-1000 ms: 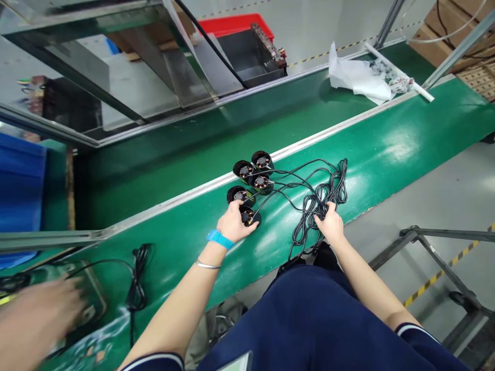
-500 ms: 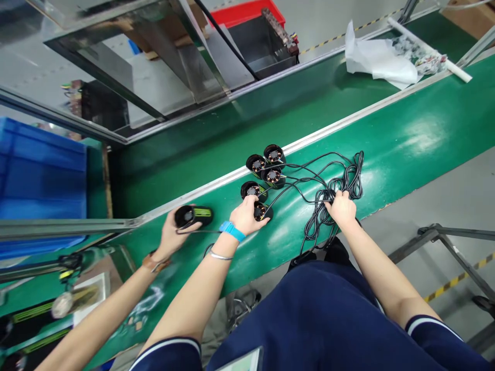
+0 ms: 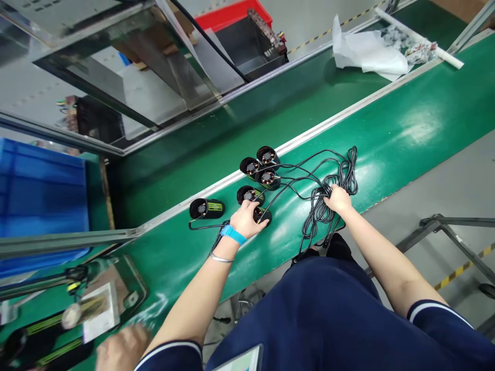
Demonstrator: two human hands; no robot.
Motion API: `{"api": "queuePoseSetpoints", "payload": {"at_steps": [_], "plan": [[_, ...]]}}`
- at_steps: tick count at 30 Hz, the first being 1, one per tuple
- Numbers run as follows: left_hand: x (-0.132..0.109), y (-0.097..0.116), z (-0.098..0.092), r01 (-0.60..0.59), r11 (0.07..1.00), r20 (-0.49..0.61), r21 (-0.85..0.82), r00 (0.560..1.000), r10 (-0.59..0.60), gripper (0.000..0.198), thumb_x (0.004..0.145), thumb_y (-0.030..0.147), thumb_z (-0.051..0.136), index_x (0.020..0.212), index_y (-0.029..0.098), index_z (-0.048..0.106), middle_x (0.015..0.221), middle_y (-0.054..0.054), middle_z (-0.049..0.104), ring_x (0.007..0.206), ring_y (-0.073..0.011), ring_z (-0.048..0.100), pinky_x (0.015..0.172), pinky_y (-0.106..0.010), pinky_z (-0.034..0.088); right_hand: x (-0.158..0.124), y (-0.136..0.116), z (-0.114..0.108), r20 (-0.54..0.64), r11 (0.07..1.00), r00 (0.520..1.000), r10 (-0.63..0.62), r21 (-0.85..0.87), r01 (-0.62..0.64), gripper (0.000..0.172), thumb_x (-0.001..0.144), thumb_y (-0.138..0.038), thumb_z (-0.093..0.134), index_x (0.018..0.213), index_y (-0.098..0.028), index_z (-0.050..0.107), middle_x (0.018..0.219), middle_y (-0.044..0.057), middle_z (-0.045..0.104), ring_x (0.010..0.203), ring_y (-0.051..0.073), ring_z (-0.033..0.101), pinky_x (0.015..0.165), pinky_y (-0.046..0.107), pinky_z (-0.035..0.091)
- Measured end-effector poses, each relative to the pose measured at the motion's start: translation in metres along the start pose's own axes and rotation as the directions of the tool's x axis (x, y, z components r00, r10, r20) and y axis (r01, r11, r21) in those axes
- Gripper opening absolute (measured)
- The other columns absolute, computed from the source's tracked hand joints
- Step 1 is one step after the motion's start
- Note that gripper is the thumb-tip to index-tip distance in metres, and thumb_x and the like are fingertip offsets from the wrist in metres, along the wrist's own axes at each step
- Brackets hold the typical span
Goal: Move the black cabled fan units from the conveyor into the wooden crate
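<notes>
My left hand (image 3: 248,220), with a blue wristband, has its thumb and fingers around the nearest black cylindrical housing (image 3: 264,215). A second black housing (image 3: 250,195) lies right beyond its fingers, and more stand in a cluster (image 3: 267,178) behind. Their open ends show a dark round core with small copper-coloured spots. Black cables run right from them to a looped bundle (image 3: 320,211). My right hand (image 3: 339,199) is closed on the bundle's upper part. One more housing (image 3: 208,208) with green stripes lies left of my left hand, its cable trailing toward my wrist.
A co-worker's blurred hand (image 3: 124,346) is at the lower left, near more green-striped black pieces (image 3: 50,330). A metal rail (image 3: 301,138) runs along the green bench (image 3: 386,139). White foam wrap (image 3: 371,51) lies at the back right; a blue bin (image 3: 42,196) stands at left.
The co-worker's hand has let go of the green-striped housing on the bench and drawn back to the lower left. My two hands keep their holds; the view has shifted slightly.
</notes>
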State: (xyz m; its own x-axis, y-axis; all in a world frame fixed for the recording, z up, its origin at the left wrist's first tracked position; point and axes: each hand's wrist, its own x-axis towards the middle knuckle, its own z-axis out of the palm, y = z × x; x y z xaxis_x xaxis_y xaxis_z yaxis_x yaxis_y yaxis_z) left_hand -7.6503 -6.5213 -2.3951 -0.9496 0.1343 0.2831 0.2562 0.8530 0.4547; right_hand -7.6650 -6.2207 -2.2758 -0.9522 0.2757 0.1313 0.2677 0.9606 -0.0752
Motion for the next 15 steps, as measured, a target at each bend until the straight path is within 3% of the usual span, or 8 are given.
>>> {"api": "queuePoseSetpoints", "payload": {"at_steps": [3, 7, 10, 13, 15], "plan": [[-0.003, -0.014, -0.009, -0.041, 0.995, -0.043, -0.095, 0.998, 0.037, 0.067, 0.068, 0.056, 0.069, 0.120, 0.016, 0.057, 0.115, -0.011, 0.057, 0.096, -0.0278, 0.064, 0.083, -0.039, 0.056, -0.011, 0.014, 0.000, -0.071, 0.964, 0.997, -0.040, 0.260, 0.057, 0.038, 0.073, -0.027, 0.068, 0.107, -0.017, 0.052, 0.104, 0.010, 0.066, 0.095, 0.025, 0.065, 0.086, 0.037, 0.052], [-0.015, -0.020, -0.030, -0.176, 0.942, -0.127, -0.285, 0.981, 0.145, 0.061, 0.067, 0.057, 0.070, 0.112, 0.017, 0.060, 0.104, -0.009, 0.062, 0.095, -0.0260, 0.063, 0.089, -0.041, 0.053, -0.038, 0.028, -0.016, -0.168, 0.756, 0.986, -0.019, 0.642, 0.124, 0.047, 0.065, -0.031, 0.070, 0.105, -0.020, 0.047, 0.099, 0.005, 0.065, 0.085, 0.020, 0.065, 0.081, 0.033, 0.054], [-0.030, -0.009, -0.057, -0.229, 0.888, -0.144, -0.399, 0.972, 0.185, 0.061, 0.066, 0.055, 0.073, 0.113, 0.018, 0.060, 0.105, -0.009, 0.063, 0.096, -0.0255, 0.064, 0.089, -0.042, 0.053, -0.063, 0.032, -0.044, -0.244, 0.593, 0.968, -0.054, 0.773, 0.228, 0.063, 0.063, -0.031, 0.070, 0.118, -0.021, 0.042, 0.098, 0.005, 0.064, 0.083, 0.019, 0.065, 0.079, 0.034, 0.055], [-0.053, 0.007, -0.089, -0.216, 0.846, -0.132, -0.488, 0.976, 0.173, 0.061, 0.065, 0.052, 0.075, 0.114, 0.019, 0.060, 0.108, -0.009, 0.064, 0.097, -0.0255, 0.064, 0.089, -0.041, 0.054, -0.087, 0.032, -0.084, -0.364, 0.472, 0.920, -0.144, 0.792, 0.387, 0.079, 0.060, -0.030, 0.076, 0.130, -0.020, 0.040, 0.096, 0.005, 0.064, 0.082, 0.019, 0.065, 0.081, 0.036, 0.055], [-0.071, 0.019, -0.108, -0.193, 0.827, -0.117, -0.527, 0.981, 0.155, 0.060, 0.064, 0.051, 0.075, 0.113, 0.019, 0.060, 0.110, -0.009, 0.063, 0.098, -0.0256, 0.064, 0.089, -0.039, 0.055, -0.096, 0.032, -0.115, -0.404, 0.414, 0.885, -0.230, 0.783, 0.464, 0.080, 0.060, -0.028, 0.080, 0.131, -0.021, 0.045, 0.090, 0.003, 0.064, 0.079, 0.018, 0.064, 0.081, 0.035, 0.055]]}}
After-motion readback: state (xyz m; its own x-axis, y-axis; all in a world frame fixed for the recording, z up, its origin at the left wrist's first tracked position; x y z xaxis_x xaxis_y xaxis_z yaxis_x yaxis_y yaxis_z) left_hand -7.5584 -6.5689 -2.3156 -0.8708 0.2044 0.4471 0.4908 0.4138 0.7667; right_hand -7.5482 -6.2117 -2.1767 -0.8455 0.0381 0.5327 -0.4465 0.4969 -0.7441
